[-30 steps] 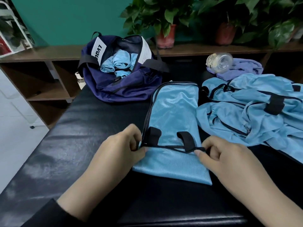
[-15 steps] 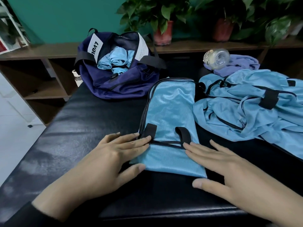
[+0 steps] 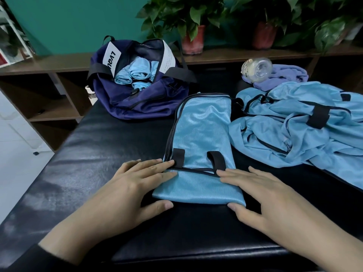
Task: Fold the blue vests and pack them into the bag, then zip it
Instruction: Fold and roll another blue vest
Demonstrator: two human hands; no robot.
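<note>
Flat on a black padded bench [image 3: 82,154], lower centre of the frame: a blue vest [image 3: 200,146] folded lengthwise into a long narrow strip, black piping along its left edge, two short black tabs near its near end. Left hand [image 3: 125,193] spread, fingers straight, resting on the vest's left near edge, thumb out on the bench just below the hem. Right hand [image 3: 265,197] likewise spread and flat, fingertips on the vest's right near part, thumb touching the near right corner. Nothing pinched or gripped by either hand.

Upper centre-left, at the far end of the bench: a navy bag [image 3: 137,97], unzipped and gaping, with several rolled blue vests [image 3: 137,73] packed inside. Two white labels sewn at the bag's mouth: left label [image 3: 111,56] printed in black capitals, readable as "LVQU" before being cut off by a black strap; right label [image 3: 168,57] covered in fine print too small to read.

Right side of the frame: a loose heap of unfolded blue vests [image 3: 304,126] with black trim, just beside the folded one. Behind that heap, a crumpled purple cloth [image 3: 284,77] with a clear plastic bottle [image 3: 257,69] lying on its side against it; faint marking on the bottle, not legible. Along the top edge: potted plants [image 3: 192,22] on a brown wooden shelf [image 3: 59,63] against a teal wall.
</note>
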